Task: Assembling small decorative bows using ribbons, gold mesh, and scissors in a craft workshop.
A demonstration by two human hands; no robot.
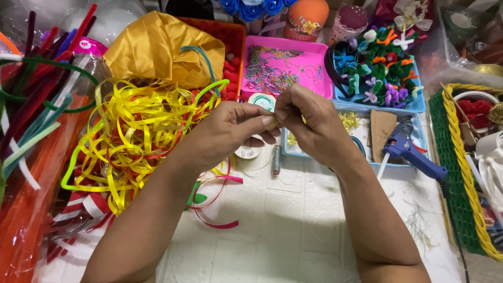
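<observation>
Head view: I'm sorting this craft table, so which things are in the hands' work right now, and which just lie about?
In hand:
left hand and right hand, pinching a small gold piece between the fingertips.

Lying about:
yellow ribbon tangle
blue glue gun
pink tray of chains
gold cloth
pipe cleaners
green basket

**A crowded craft table**

You are at a hobby craft workspace. A heap of yellow ribbon lies to your left beside bundled pipe cleaners. A pink tray holds fine chains, a blue tray holds small pipe-cleaner flowers, and a blue glue gun rests on the white embossed tabletop. A green woven basket stands at your right.
</observation>
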